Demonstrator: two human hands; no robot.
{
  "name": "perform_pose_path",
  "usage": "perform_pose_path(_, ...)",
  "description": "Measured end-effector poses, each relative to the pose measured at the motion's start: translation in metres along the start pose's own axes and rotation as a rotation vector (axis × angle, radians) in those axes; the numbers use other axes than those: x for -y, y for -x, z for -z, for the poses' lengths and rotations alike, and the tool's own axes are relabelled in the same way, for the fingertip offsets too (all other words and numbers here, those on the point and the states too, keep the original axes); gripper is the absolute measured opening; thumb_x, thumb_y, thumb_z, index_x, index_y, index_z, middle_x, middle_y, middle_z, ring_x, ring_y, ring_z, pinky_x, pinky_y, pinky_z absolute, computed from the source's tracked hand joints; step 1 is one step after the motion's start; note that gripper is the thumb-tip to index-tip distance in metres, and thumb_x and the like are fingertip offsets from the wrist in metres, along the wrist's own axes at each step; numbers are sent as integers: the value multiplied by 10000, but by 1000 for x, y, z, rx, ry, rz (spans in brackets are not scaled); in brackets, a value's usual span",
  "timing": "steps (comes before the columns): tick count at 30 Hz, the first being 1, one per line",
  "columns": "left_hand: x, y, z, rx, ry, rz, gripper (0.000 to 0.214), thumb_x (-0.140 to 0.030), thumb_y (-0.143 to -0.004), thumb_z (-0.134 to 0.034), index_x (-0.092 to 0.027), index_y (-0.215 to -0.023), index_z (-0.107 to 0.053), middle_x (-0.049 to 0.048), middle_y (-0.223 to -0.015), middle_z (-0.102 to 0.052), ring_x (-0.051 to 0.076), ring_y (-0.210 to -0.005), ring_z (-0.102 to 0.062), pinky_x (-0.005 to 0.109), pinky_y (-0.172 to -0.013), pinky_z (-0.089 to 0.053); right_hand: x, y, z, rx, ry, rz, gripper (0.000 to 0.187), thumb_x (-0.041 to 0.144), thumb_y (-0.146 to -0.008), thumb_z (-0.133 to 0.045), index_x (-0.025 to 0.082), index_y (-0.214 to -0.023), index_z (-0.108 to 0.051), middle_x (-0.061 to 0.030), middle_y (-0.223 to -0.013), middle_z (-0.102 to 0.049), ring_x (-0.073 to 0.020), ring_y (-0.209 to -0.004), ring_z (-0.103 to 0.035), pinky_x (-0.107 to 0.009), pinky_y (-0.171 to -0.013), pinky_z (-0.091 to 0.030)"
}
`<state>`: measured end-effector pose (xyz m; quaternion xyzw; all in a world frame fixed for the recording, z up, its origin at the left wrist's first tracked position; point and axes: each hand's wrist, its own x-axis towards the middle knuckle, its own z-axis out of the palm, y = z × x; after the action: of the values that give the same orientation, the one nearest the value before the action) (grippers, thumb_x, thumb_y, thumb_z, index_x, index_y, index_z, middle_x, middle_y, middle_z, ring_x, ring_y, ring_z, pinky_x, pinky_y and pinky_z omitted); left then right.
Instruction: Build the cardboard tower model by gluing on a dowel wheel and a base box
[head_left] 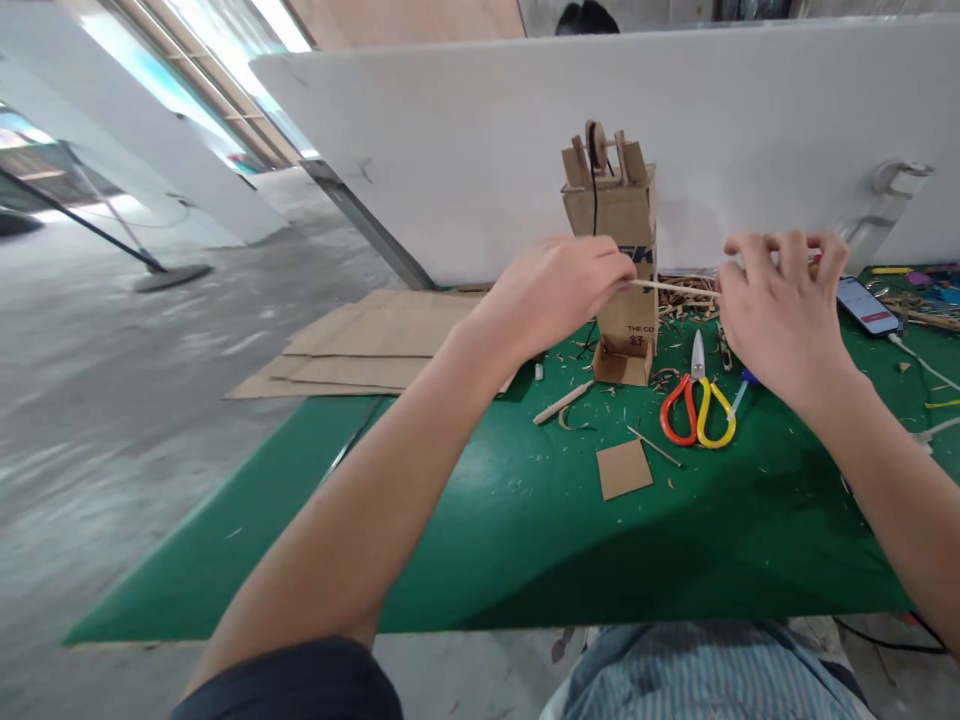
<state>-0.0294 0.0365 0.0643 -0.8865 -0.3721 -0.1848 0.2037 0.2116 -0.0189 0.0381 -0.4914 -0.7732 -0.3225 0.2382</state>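
Note:
My left hand and my right hand are raised over the green table, each pinched on one end of a thin wooden stick held level between them. Right behind the stick stands a tall cardboard tower with a small wheel and a black cord on top. Below my hands lie scissors with one red and one yellow handle, a small cardboard square and a short wooden dowel.
A white partition runs along the table's far edge; someone's dark hair shows above it. Flat cardboard sheets overhang the table's left end. A phone with a cable, wood shavings and coloured bits lie at the right.

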Motion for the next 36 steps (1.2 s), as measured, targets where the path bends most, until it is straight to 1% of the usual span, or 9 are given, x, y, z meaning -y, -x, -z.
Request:
perform_pose_path(4,27,-22,19,-124,71,82,292,-350,-1026,-441,-207,-1033,-696,66,-1053,-714,216,-1005,-661,405,-931,-512,28,18,13,-45,-64,7,518,200,-881,-598,224,-1390,-506,-171,-1439,-482,-379,-1270,-441,-589,-1004,-322)
perform_pose_path(8,73,-53,26,-369,243,346,272,-443,-942,-625,-178,-980,-678,36,-981,-727,142,-871,-638,353,-855,-543,63,61,-5,16,-214,254,486,176,-925,-549,237,-1405,-502,-128,-1349,-582,-289,-1201,-484,-480,-1007,-338)
perform_pose_path(10,99,-69,19,-404,344,449,289,-470,-927,-650,-183,-958,-647,8,-959,-722,97,-794,-616,331,-821,-556,74,83,-22,106,-299,348,446,156,-928,-536,225,-1369,-538,-124,-1323,-605,-276,-1166,-500,-478,-1019,-338)
perform_pose_path(12,122,-83,5,-334,404,513,301,-435,-900,-706,-152,-973,-633,2,-966,-716,79,-766,-596,357,-823,-566,79,99,-36,202,-394,385,437,142,-930,-525,201,-1363,-546,-130,-1303,-614,-273,-1154,-514,-468,-1023,-359)
perform_pose_path(16,151,-92,-28,-290,570,597,365,-439,-788,-826,-161,-929,-634,-48,-863,-712,85,-739,-556,405,-790,-571,83,111,-48,328,-520,396,450,139,-915,-539,178,-1363,-536,-153,-1279,-609,-283,-1152,-529,-454,-1004,-418)
perform_pose_path(20,160,-88,-49,-184,680,634,340,-451,-834,-788,-186,-975,-629,-46,-893,-733,113,-810,-569,521,-907,-545,89,111,-46,366,-579,367,435,183,-926,-553,171,-1360,-531,-150,-1275,-608,-289,-1125,-537,-458,-1002,-437)
perform_pose_path(24,160,-87,-52,-85,641,648,253,-309,-864,-780,-164,-1018,-642,-38,-1009,-744,102,-818,-542,559,-978,-526,92,111,-48,402,-610,350,412,209,-948,-534,184,-1359,-532,-142,-1276,-611,-285,-1119,-539,-456,-1004,-438)
perform_pose_path(31,153,-87,-45,-65,629,616,112,-84,-848,-734,-161,-886,-662,-73,-774,-698,89,-743,-473,545,-987,-521,93,117,-55,469,-624,341,365,218,-978,-485,171,-1336,-537,-141,-1259,-624,-288,-1111,-545,-470,-981,-443)
perform_pose_path(36,161,-83,-50,-98,645,634,123,-164,-837,-774,-188,-877,-660,-83,-724,-673,96,-739,-456,559,-999,-506,92,118,-56,446,-644,315,365,220,-957,-528,169,-1317,-551,-151,-1245,-627,-286,-1093,-543,-474,-987,-435)
